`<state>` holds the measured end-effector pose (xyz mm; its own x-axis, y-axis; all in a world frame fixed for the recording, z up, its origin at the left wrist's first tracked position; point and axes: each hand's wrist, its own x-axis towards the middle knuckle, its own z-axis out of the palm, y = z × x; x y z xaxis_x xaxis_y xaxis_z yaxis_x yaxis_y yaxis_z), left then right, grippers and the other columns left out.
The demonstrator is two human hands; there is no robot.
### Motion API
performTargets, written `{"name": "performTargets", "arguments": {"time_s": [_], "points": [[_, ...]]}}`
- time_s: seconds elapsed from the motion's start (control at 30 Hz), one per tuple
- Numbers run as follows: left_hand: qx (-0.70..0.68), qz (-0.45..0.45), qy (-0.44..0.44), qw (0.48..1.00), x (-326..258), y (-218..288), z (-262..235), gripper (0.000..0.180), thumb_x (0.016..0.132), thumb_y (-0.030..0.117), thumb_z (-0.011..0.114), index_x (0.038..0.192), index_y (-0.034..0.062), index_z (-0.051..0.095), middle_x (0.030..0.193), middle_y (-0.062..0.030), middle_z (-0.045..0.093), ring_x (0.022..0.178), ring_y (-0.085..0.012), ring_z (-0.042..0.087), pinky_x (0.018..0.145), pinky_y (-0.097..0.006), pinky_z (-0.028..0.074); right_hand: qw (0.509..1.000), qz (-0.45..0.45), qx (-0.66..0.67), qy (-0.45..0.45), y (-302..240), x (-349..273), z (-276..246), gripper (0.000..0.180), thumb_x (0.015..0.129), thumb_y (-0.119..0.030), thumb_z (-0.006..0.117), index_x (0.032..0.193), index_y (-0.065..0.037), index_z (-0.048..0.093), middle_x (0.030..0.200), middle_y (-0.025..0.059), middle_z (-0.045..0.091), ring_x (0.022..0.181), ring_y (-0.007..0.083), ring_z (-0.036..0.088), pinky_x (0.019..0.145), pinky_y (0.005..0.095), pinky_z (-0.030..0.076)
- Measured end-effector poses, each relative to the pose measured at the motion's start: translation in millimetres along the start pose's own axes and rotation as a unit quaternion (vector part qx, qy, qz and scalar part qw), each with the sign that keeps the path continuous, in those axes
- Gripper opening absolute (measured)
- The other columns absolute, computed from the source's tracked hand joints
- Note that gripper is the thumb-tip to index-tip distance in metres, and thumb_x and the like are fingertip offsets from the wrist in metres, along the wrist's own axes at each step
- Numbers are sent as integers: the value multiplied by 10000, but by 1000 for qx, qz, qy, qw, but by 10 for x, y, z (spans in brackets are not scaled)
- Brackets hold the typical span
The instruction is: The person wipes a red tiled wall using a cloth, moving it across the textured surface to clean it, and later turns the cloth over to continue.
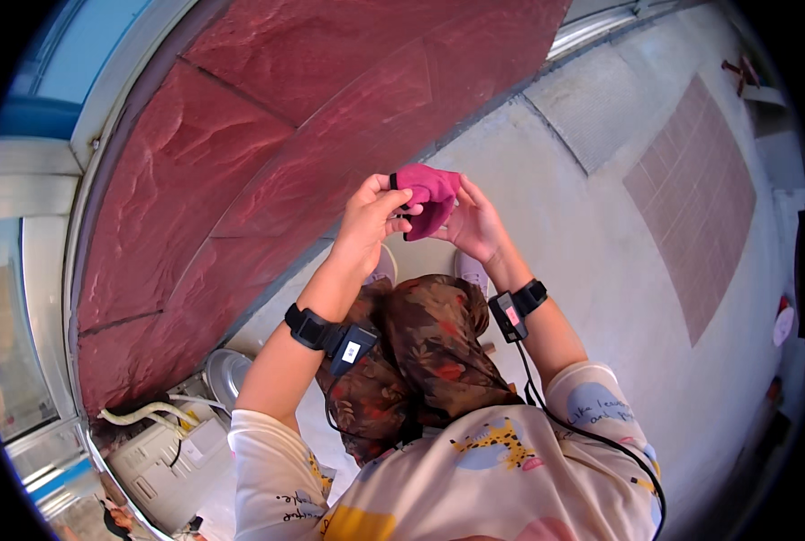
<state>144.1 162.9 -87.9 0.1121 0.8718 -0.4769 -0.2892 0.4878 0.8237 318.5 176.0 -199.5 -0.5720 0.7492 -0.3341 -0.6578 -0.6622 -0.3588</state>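
A small magenta cloth piece (431, 184) with black edging is held up between my two hands, above my shoes. Its exact kind does not show; it looks soft, curved and hollow. My left hand (369, 216) grips its black-edged left side, thumb on top and fingers partly beneath. On the opposite side, my right hand (480, 224) pinches the upper right corner of the cloth, with some fingers hidden behind it. Each forearm wears a black strap with a small box, the left strap (310, 326) and the right strap (530, 296), both with cables.
A red stone-faced wall (177, 189) rises ahead on the left. By its foot stand a metal basin (228, 373) and a pale boxy appliance (168, 473) with hoses. On the concrete floor (556, 216) lie a grey ribbed sheet (593, 113) and a brownish tiled patch (698, 207).
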Motion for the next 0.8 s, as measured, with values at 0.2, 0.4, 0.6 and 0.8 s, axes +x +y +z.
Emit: {"name": "performTargets", "arguments": {"time_s": [0.2, 0.4, 0.6, 0.8], "points": [[1, -43, -44, 998, 70, -153, 5, 159, 862, 42, 576, 1007, 59, 513, 905, -71, 626, 722, -122, 612, 536, -226, 473, 995, 27, 91, 41, -4, 55, -15, 623, 936, -561, 360, 1314, -67, 409, 1210, 130, 572, 1091, 290, 568, 965, 531, 411], [561, 65, 25, 825, 62, -279, -233, 467, 853, 256, 637, 1220, 33, 455, 1113, -113, 613, 868, -188, 658, 712, -326, 515, 990, -39, 125, 46, -34, 142, -212, 403, 932, -295, 528, 1235, -32, 493, 1213, 129, 576, 1098, 244, 567, 999, 419, 416], [294, 65, -97, 949, -60, 60, 130, 491, 898, 257, 595, 1308, 47, 425, 1179, -106, 579, 947, -187, 627, 758, -325, 505, 964, -245, 25, 96, -343, 527, -97, 431, 954, -273, 513, 1336, -105, 411, 1277, 59, 521, 1149, 169, 512, 980, 337, 405], [18, 48, -240, 969, -51, 251, 258, 392, 965, 242, 480, 1286, 19, 454, 1129, -142, 600, 950, -178, 612, 738, -276, 520, 869, -345, -306, 179, -125, 1226, 455, 586, 954, -304, 489, 1429, -33, 278, 1442, 158, 329, 1331, 252, 309, 1085, 311, 253]]}}
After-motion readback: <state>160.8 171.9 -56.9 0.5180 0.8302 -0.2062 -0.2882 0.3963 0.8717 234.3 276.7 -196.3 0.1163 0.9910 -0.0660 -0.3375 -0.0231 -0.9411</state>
